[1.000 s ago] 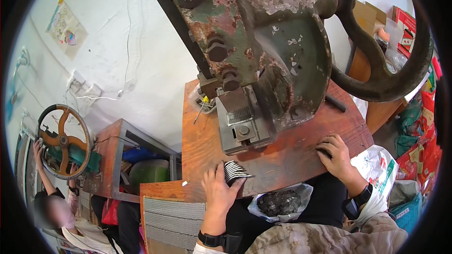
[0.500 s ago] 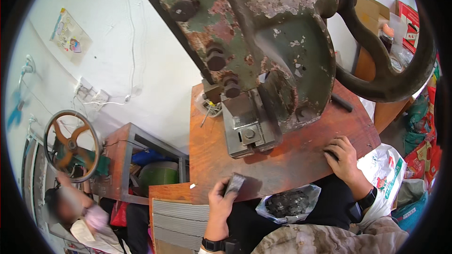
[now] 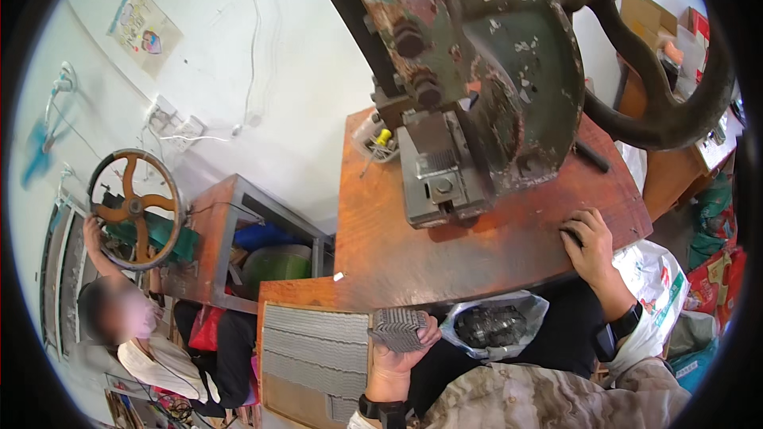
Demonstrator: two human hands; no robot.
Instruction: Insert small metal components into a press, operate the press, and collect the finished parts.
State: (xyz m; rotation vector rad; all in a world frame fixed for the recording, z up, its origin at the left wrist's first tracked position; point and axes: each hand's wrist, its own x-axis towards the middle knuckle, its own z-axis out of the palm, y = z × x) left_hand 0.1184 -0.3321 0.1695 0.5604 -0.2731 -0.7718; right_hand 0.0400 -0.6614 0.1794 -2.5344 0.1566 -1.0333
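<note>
My left hand [image 3: 403, 361] is closed round a grey ridged block that looks like a stack of thin metal pieces [image 3: 399, 329], held beside the right edge of a board covered with rows of similar grey strips [image 3: 314, 353]. At the right of the wooden table, my right hand [image 3: 588, 248] rests on the top, fingers loosely bent and apart, and nothing shows in it. Between my arms, on my lap, sits a clear plastic bag of dark metal pieces [image 3: 491, 327]. A worn green press [image 3: 517, 71] stands on the table, with a small metal block [image 3: 443, 185] bolted under its ram.
A cup with a yellow-handled tool [image 3: 380, 140] stands behind the press. The press's big curved handle [image 3: 675, 131] reaches out to the right. White and coloured bags [image 3: 648, 278] lie beside my right arm. At the left, another person [image 3: 151, 342] works at a handwheel [image 3: 135, 208].
My left hand has moved down and right from the table edge, turning the grey block so its ridged face shows. My right hand stays on the table. The view has shifted.
</note>
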